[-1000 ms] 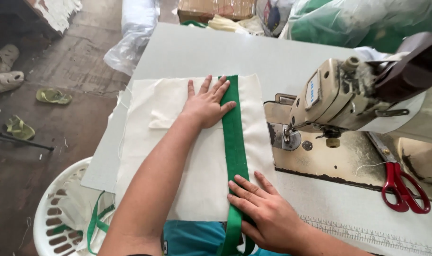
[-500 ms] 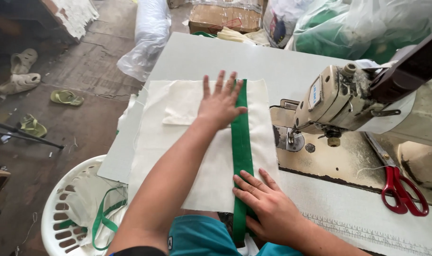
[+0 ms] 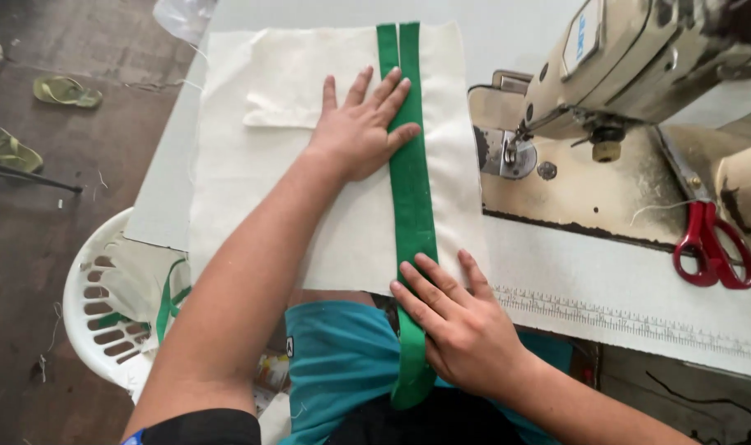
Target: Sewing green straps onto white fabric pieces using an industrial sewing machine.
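A cream fabric panel (image 3: 252, 173) lies flat on the grey sewing table (image 3: 606, 288). A doubled green strap (image 3: 412, 194) runs lengthwise over it and hangs off the near edge. My left hand (image 3: 359, 128) presses flat on the panel, fingers spread, fingertips touching the strap's left side. My right hand (image 3: 453, 325) rests flat at the panel's near edge, fingers laid on the strap where it drops over the edge. Neither hand grips anything.
A beige sewing machine (image 3: 631, 66) stands to the right of the panel. Red-handled scissors (image 3: 713, 251) lie at the far right. A white plastic basket (image 3: 116, 313) with cream and green pieces sits on the floor at the left. Sandals (image 3: 66, 92) lie on the floor.
The view has closed in on the table. My left hand stays spread on the panel near the strap's far part. My right hand stays at the near edge on the strap.
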